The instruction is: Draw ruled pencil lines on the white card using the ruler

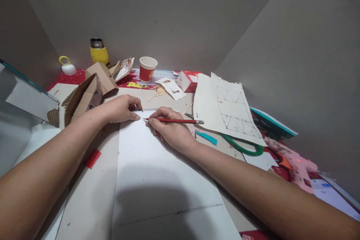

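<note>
A large white sheet (157,172) lies flat in front of me on the table. My left hand (122,108) rests closed at the sheet's far edge, fingertips pressing down on a clear ruler (146,111) that is mostly hidden. My right hand (168,129) is closed on a red pencil (174,120), which lies nearly level with its tip pointing left at the ruler, close to my left fingertips.
A paper with drawn triangles (225,108) lies to the right, green-handled scissors (244,148) under it. Behind stand a red paper cup (147,68), a yellow flask (98,51), folded cardboard (87,93), a red box (188,80) and wooden sticks (159,92). Walls close in behind and right.
</note>
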Demonstrator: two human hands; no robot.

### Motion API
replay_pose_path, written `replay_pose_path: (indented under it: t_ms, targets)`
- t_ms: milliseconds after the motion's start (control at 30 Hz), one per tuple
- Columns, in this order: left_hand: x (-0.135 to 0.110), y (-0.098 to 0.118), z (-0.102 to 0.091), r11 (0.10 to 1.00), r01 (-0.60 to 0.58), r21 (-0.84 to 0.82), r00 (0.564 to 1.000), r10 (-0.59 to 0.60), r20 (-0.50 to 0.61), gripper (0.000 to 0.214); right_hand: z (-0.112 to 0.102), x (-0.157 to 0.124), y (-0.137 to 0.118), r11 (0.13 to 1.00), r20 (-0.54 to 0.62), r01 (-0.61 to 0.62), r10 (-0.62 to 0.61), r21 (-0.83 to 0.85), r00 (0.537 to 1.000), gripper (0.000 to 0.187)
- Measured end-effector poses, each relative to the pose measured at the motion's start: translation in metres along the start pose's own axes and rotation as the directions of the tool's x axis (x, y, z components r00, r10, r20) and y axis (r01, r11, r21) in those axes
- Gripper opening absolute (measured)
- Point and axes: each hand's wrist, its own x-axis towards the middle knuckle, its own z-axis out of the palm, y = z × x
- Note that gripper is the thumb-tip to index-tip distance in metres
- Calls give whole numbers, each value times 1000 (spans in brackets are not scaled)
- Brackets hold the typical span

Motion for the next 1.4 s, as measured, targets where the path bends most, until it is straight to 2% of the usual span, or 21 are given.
replay_pose_path:
  t_ms: [1000,1400]
  targets:
    - [1,1,0,1000,-4,15,1000,4,9,24,5,5,9,967,-23,133,-142,-217,990,10]
    - [0,1,1,1000,-11,9,1000,11,7,27,2,5,3,984,-9,85,-87,-154,996,11]
